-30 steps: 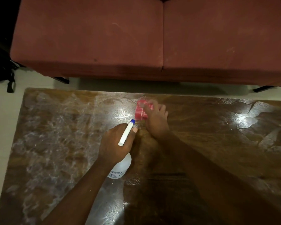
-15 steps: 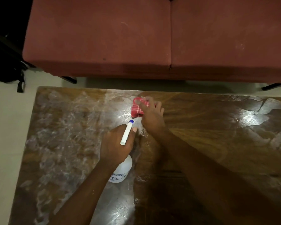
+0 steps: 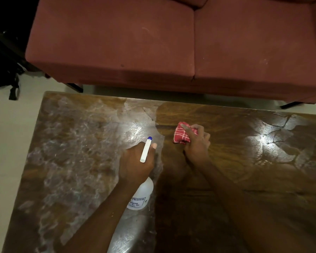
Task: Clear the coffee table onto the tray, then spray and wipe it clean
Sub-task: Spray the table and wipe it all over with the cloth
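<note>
The wooden coffee table [image 3: 244, 179] fills the lower view; its left half is streaked with whitish wet film, and another wet patch shines at the far right. My left hand [image 3: 135, 161] grips a white spray bottle [image 3: 141, 194] with a blue-tipped nozzle, held just above the table near its middle. My right hand [image 3: 197, 143] presses a bunched red checked cloth [image 3: 181, 135] flat on the wood, just right of the wet film's edge. No tray is in view.
A red two-seat sofa [image 3: 153, 52] stands right behind the table's far edge. A dark bag [image 3: 2, 70] lies on the pale floor [image 3: 11, 125] at the far left.
My right hand has slid the cloth to the right and slightly toward me, away from the spray nozzle. The view has shifted, so the table appears further right.
</note>
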